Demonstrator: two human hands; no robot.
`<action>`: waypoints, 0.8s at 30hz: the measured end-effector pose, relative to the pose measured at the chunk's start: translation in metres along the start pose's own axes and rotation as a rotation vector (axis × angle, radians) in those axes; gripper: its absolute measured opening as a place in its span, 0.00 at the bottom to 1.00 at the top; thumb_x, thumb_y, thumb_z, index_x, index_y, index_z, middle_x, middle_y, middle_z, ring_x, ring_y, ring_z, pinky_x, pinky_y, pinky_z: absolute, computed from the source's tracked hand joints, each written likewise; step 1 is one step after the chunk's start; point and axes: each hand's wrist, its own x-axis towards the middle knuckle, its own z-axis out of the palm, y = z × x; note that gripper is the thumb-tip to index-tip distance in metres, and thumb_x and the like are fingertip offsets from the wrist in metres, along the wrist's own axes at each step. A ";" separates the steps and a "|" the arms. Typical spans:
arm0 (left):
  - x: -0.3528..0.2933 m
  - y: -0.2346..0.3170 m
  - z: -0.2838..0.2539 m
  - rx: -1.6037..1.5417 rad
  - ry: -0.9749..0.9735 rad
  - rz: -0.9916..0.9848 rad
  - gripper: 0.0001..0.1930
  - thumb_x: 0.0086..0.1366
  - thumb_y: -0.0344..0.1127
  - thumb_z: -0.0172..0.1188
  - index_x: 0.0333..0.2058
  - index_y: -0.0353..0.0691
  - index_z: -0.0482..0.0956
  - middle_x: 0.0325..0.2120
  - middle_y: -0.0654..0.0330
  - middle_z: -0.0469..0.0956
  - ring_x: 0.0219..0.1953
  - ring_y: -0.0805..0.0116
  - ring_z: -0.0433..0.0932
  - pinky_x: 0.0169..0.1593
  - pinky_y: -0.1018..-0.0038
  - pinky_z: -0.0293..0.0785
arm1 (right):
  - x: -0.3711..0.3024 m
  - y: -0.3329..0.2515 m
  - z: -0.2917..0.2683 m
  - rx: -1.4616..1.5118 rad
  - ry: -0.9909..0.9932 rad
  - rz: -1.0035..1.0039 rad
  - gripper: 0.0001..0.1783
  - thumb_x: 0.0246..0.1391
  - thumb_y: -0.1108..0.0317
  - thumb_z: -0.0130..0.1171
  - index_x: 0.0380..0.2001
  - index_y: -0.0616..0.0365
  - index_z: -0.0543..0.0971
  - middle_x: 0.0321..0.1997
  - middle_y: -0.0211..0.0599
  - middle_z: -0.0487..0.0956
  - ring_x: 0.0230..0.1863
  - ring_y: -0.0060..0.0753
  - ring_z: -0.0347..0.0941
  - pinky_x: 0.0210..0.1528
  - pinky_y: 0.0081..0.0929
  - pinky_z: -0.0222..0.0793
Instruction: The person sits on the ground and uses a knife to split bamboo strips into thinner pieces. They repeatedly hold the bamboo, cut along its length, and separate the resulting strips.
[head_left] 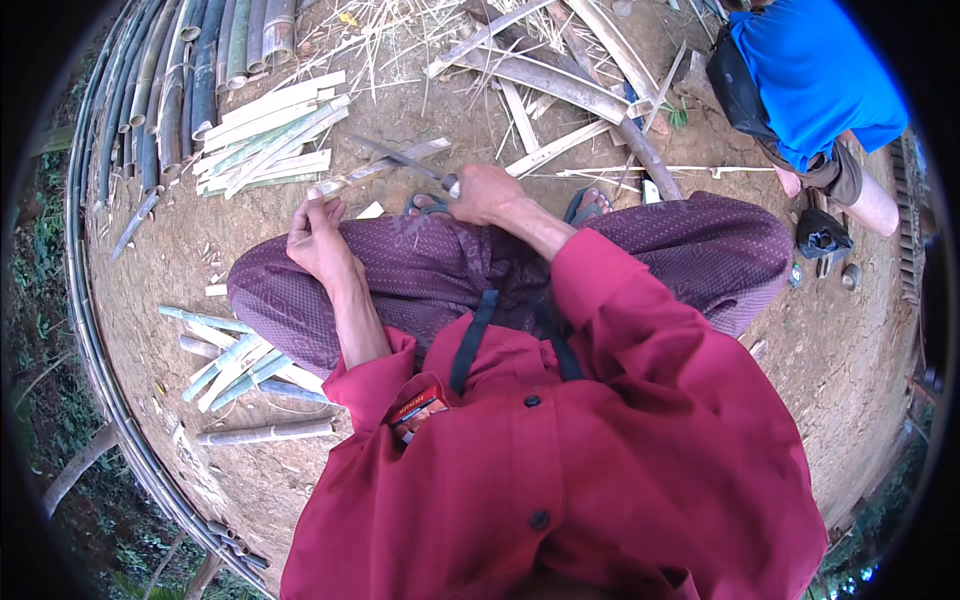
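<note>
My left hand [325, 238] pinches one end of a split bamboo strip [425, 150] between thumb and fingers, above my left knee. The strip points away to the right. My right hand [488, 196] is closed around the handle of a knife [402, 160]. Its long, dark, narrow blade points to the far left and crosses over the strip; whether blade and strip touch, I cannot tell. Just beyond my left hand lies a pile of pale split bamboo strips [265, 130] on the dirt.
Whole bamboo poles [170, 75] are stacked at the far left. Another heap of bamboo strips [245, 370] lies beside my left leg. Split bamboo lengths [545, 75] and thin shavings [385, 45] cover the ground ahead. A person in blue [815, 75] crouches at the far right.
</note>
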 end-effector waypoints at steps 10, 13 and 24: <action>-0.003 -0.004 -0.002 -0.025 0.001 -0.023 0.11 0.61 0.33 0.58 0.33 0.27 0.77 0.25 0.55 0.76 0.27 0.70 0.76 0.37 0.74 0.79 | 0.022 0.024 -0.043 -0.369 -0.056 -0.077 0.20 0.39 0.60 0.56 0.35 0.62 0.80 0.34 0.52 0.79 0.37 0.48 0.77 0.41 0.37 0.73; -0.007 -0.002 -0.004 0.013 0.032 -0.028 0.12 0.61 0.33 0.58 0.34 0.25 0.76 0.25 0.54 0.76 0.27 0.70 0.76 0.37 0.75 0.79 | 0.004 0.011 -0.045 -0.237 -0.057 -0.268 0.19 0.39 0.62 0.55 0.35 0.63 0.79 0.34 0.51 0.80 0.36 0.44 0.78 0.39 0.37 0.73; 0.003 -0.008 -0.021 -0.053 0.043 -0.103 0.13 0.62 0.34 0.57 0.36 0.26 0.76 0.26 0.54 0.77 0.29 0.68 0.77 0.38 0.73 0.78 | 0.055 0.100 -0.033 -0.297 -0.102 0.003 0.19 0.41 0.61 0.56 0.33 0.66 0.79 0.30 0.50 0.80 0.25 0.38 0.79 0.31 0.32 0.75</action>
